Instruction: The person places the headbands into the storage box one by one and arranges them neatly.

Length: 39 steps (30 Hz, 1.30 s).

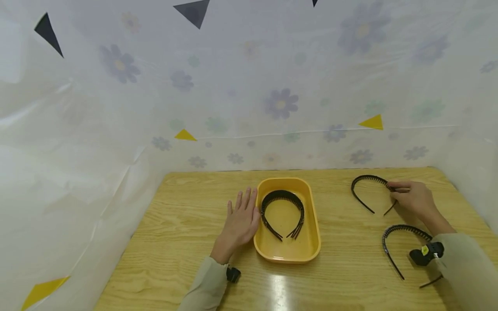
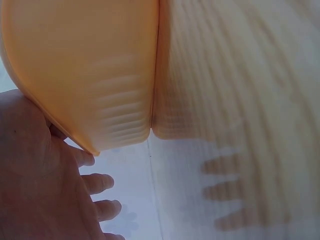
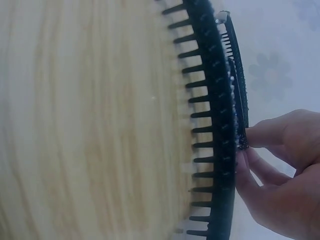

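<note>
A yellow plastic tray stands on the wooden table, with several black toothed headbands nested inside. My left hand rests against the tray's left side, its fingers straight; the left wrist view shows the hand along the tray's rim. At the far right, my right hand pinches one side of a black headband between thumb and fingers. Nearer, below the right wrist, lies another black headband, partly hidden by the wrist. Its teeth loom close in the right wrist view.
The wooden table meets a pale flower-printed curtain at the back and sides. Yellow triangles and dark triangles mark the curtain. Black wrist cameras sit on both wrists.
</note>
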Motion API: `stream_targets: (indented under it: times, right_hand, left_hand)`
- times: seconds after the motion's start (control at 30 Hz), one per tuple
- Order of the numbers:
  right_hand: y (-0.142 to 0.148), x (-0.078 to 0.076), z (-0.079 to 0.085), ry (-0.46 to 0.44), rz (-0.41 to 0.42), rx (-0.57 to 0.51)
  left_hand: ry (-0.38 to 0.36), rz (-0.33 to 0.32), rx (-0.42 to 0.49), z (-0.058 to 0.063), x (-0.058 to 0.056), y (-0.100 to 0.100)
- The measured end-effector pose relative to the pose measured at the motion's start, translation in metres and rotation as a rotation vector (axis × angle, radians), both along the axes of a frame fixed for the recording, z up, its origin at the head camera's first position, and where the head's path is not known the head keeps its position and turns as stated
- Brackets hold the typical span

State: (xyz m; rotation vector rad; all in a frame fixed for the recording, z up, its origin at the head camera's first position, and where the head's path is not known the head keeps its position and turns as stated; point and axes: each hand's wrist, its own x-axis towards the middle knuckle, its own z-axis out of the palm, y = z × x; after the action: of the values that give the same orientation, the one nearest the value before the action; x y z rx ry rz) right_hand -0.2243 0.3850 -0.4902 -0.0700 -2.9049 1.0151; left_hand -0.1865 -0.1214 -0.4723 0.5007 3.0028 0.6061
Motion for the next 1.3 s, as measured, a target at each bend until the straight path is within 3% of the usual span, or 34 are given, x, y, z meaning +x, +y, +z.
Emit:
stream_targets:
  times: [0.37,0.7,1.1,1.3]
  right_hand:
    - [-0.002,0.001,0.003,-0.014,-0.008,-0.009]
    - [-0.003,0.003,0.01,-0.037,0.041,-0.007]
    - [0.0,-0.002,0.013,-0.098,0.113,-0.081]
    - [-0.004,0.001,0.014,-0.104,0.103,-0.149]
  left_hand:
    - [-0.002,0.0,0.007,0.001,0.001,0.001]
    - [0.004,-0.009,0.022,0.0,-0.001,0.002]
    - [0.005,-0.007,0.011,0.0,-0.003,0.005]
    - [0.006,-0.01,0.006,-0.001,-0.004,0.007]
